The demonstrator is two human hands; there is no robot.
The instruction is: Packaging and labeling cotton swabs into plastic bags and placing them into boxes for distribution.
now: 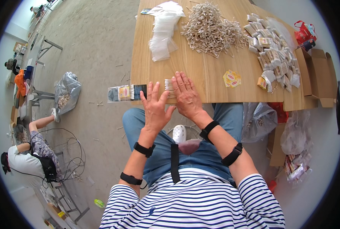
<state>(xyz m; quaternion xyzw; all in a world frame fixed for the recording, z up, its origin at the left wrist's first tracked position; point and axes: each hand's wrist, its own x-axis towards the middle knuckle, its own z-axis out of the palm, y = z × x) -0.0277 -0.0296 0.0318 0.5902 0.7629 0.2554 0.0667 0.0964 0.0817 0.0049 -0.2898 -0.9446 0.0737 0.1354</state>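
A short row of cotton swabs lies side by side on the wooden table near its front edge. My right hand lies flat against the row's right side, fingers stretched out, and may cover some swabs. To the left of the row is my left hand, its fingers spread and holding nothing. A clear pack of cotton swabs with a yellow label sits by the left fingertips, sticking out past the table's left edge on a dark piece. Yellow labels rest to the right of my hands.
A heap of loose cotton swabs and a fanned stack of clear bags occupy the far side. Filled packs pile up at right, beside an open cardboard box. Another person sits at left, near a grey sack.
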